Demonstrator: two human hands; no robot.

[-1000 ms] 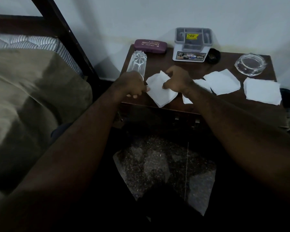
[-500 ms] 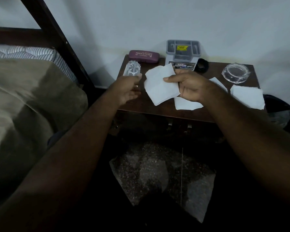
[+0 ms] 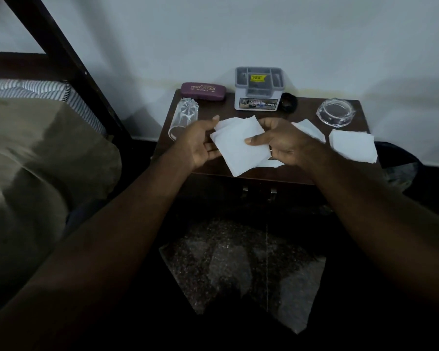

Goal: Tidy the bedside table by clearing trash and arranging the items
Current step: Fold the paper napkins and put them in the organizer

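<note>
One bedside table (image 3: 188, 171) carries one grey organiser box (image 3: 257, 91), one maroon glasses case (image 3: 203, 91), one glass tumbler (image 3: 184, 117) on its side, one glass ashtray (image 3: 336, 114). Above its front, the left hand (image 3: 198, 145) and right hand (image 3: 284, 143) both pinch one held tissue (image 3: 238, 145). Three more tissues lie flat: a far-right tissue (image 3: 352, 145), a middle tissue (image 3: 308, 129), and one under the right hand.
</note>
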